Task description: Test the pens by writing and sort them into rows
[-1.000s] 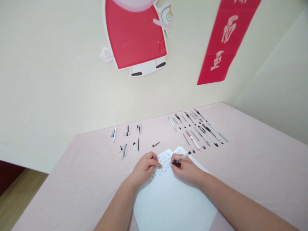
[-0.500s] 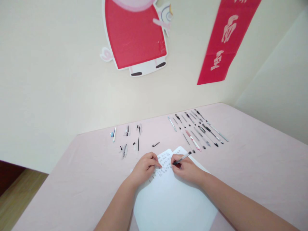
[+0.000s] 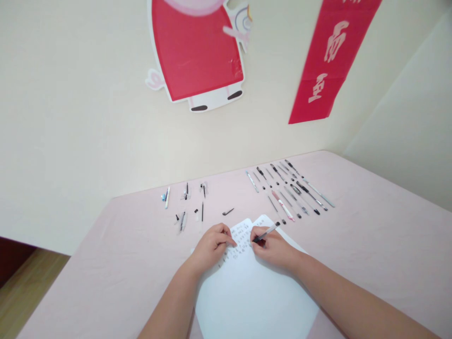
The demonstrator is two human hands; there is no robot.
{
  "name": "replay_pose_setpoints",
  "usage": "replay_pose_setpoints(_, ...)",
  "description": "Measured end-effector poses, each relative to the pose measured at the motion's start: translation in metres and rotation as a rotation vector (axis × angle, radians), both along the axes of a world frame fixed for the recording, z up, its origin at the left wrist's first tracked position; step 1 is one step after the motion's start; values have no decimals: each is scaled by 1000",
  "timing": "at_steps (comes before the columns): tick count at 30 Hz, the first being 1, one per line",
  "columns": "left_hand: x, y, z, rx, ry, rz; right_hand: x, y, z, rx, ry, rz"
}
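Observation:
White paper [image 3: 257, 301] lies before me, with rows of small handwriting across its upper part. My left hand [image 3: 211, 246] rests on the upper left of the sheet, its fingers loosely bent and holding nothing. A clear-barrelled black pen [image 3: 269, 231] is gripped in my right hand [image 3: 271, 248], which leans on the upper right of the paper. The pen slants up to the right, and its tip is down by the writing, mostly hidden by my fingers. Just beyond the paper is a black pen cap [image 3: 228, 212].
Several pens [image 3: 295, 189] and refills lie in two rows at the back right of the pink-covered table [image 3: 374, 245]. Taken-apart pen pieces [image 3: 182, 221] and a blue-and-white pen [image 3: 167, 197] are at the back left. Behind stands a wall [image 3: 88, 117].
Both hands and the pen stay almost in place at the paper. The whole view has shifted very slightly.

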State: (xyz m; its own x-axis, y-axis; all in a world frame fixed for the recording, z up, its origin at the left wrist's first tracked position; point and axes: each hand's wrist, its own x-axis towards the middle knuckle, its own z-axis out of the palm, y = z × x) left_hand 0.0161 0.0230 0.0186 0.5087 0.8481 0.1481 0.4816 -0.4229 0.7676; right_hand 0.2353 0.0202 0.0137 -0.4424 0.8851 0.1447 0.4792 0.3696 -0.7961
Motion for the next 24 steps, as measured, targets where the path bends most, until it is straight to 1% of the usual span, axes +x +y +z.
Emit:
replay_pose_setpoints(5, 0, 0, 0, 4, -4, 1, 0, 0, 0, -6, -9, -25)
replay_pose_setpoints(14, 0, 0, 0, -2, 13, 6, 1, -1, 2, 8, -18, -26)
replay_pose_setpoints(19, 1, 0, 2, 3, -2, 3, 0, -1, 2, -14, -11, -4)
replay_pose_setpoints(24, 1, 1, 2, 7, -5, 5, 1, 0, -1, 18, -18, 0)
